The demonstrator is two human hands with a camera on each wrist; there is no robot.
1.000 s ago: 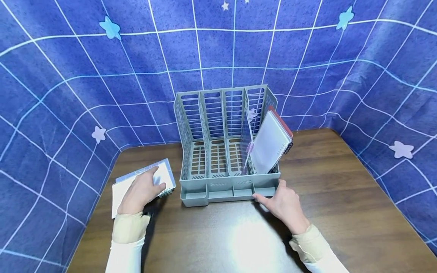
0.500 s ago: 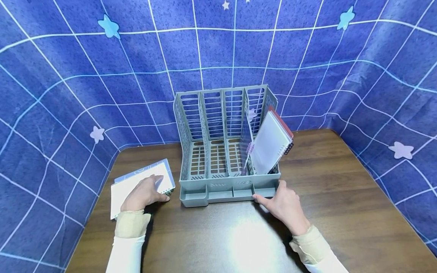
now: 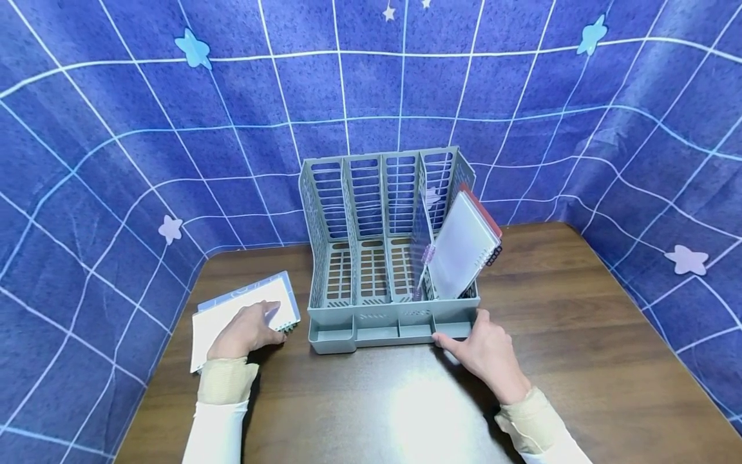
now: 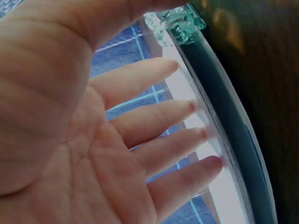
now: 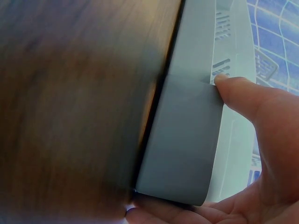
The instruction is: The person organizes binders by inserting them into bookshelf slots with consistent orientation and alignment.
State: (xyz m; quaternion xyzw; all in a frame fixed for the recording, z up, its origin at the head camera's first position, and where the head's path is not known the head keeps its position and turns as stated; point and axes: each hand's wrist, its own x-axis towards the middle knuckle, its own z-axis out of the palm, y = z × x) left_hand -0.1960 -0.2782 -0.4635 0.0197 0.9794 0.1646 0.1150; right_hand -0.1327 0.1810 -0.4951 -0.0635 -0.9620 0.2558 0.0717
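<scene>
Spiral notebooks (image 3: pixel 211 325) lie overlapped on the left of the table, a white page up and a blue edge showing behind. Over them is my left hand (image 3: pixel 246 332). The left wrist view shows its fingers nearly straight, with fingertips (image 4: pixel 212 163) touching the white page and the thumb by the clear green rings (image 4: pixel 177 25). A grey-green desk file organizer (image 3: pixel 336 316) stands at the centre. My right hand (image 3: pixel 487 351) grips its front right corner (image 5: pixel 187 140), thumb on the tray's front rim and fingers around the side.
In the organizer's rightmost compartment lean a white spiral notebook (image 3: pixel 464 245) with a red one (image 3: pixel 485 216) behind it. Purple rings (image 3: pixel 428 252) of another notebook show beside the divider. A blue gridded cloth (image 3: pixel 371 84) surrounds the wooden table (image 3: pixel 556 309) at the back and sides.
My left hand has settled lower on the notebooks, its thumb moving down to the ringed edge. The right hand keeps its grip on the organizer. The head view has shifted slightly.
</scene>
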